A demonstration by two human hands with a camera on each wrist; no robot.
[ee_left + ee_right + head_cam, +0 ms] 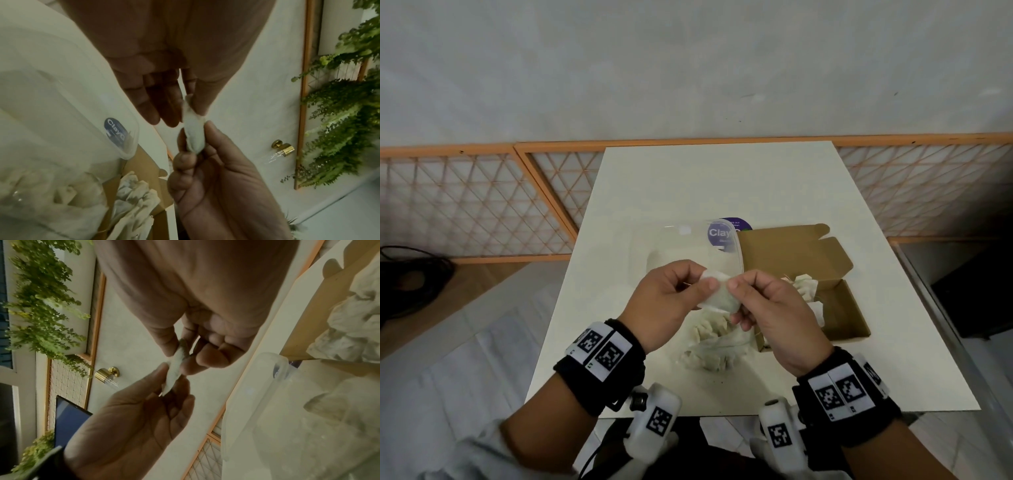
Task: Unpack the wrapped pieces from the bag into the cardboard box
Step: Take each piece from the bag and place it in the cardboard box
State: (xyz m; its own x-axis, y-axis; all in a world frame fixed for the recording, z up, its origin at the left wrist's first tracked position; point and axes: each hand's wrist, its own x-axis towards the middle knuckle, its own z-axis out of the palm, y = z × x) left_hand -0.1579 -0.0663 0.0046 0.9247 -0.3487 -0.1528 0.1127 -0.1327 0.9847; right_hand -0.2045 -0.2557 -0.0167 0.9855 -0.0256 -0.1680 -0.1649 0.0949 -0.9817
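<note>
Here both hands meet above the white table (pixel 647 178), raised over its middle, each pinching one small wrapped piece (pixel 719 294) between them. The left hand (pixel 671 301) comes in from the lower left with its wrist cocked upward; its thumb lies across the near face of the piece and its forefinger backs it from behind, while the other fingers curl loosely under the palm. From the left wrist view those spare fingers (pixel 144 104) hang fairly straight beside the pinch. The right hand (pixel 770 308) reaches in from the lower right, thumb and forefinger closed on the opposite edge of the same piece, the remaining fingers folded in toward the palm. In the right wrist view the piece (pixel 174 368) shows edge-on, a thin pale sliver clamped from both ends.

Just below the hands, more wrapped pieces (pixel 714 346) lie heaped inside a clear plastic bag (pixel 681 246) bearing a round purple label (pixel 724 234). The open cardboard box (pixel 839 305) sits just beside the bag on the right, its lid flap standing back, and several pale wrapped pieces already lie in its near left part, partly hidden by the right hand. Black wrist bands (pixel 599 363) with printed square markers circle both forearms.
</note>
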